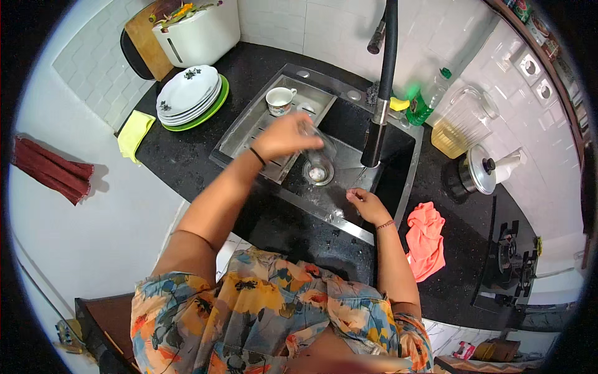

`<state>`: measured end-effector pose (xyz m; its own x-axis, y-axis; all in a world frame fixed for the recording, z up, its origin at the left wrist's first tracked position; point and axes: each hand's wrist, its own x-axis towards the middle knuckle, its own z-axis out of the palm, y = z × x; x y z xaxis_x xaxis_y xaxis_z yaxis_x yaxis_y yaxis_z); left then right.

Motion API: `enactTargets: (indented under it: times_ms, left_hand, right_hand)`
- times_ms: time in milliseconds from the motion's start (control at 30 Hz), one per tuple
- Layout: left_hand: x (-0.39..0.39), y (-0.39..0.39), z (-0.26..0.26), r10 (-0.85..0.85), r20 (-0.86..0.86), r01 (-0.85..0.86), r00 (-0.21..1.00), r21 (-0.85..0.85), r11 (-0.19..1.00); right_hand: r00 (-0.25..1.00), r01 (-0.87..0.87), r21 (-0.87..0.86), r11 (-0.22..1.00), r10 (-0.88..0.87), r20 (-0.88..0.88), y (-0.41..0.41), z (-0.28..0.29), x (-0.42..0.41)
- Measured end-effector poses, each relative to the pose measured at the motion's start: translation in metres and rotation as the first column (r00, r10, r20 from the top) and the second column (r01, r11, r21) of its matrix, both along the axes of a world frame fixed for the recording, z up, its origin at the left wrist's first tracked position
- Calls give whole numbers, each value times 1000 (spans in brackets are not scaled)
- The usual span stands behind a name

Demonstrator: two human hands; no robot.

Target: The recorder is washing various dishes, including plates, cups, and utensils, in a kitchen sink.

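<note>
My left hand (287, 138) is over the divide between the drain tray and the basin, its fingers around a clear glass (322, 145); motion blurs both. Below the glass is the sink drain (318, 172), with something white in it. My right hand (366, 204) hovers low over the right part of the black sink (348, 161), fingers curled together; whether they hold anything cannot be told. The black faucet (377, 135) hangs above the basin with a thin stream of water under its spout. A white patterned cup (280, 101) stands upright on the metal drain tray (243, 135).
White plates (189, 93) are stacked on a green plate at left, near a yellow cloth (135, 133). Behind the sink stand a green bottle (423, 105) and a yellow sponge (398, 104). A pitcher (460, 126), lidded pot (481, 170) and coral cloth (426, 240) lie right.
</note>
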<state>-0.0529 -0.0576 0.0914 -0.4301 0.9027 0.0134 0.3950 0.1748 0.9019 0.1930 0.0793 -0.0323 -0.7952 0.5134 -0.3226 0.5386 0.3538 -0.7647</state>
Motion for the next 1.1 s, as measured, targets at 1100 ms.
enactTargets:
  times_ms: [1100]
  left_hand:
    - [-218, 42, 8, 176, -655, -568, 735, -452, 688]
  right_hand:
    - [999, -41, 4, 999, 41, 35, -4, 5, 2]
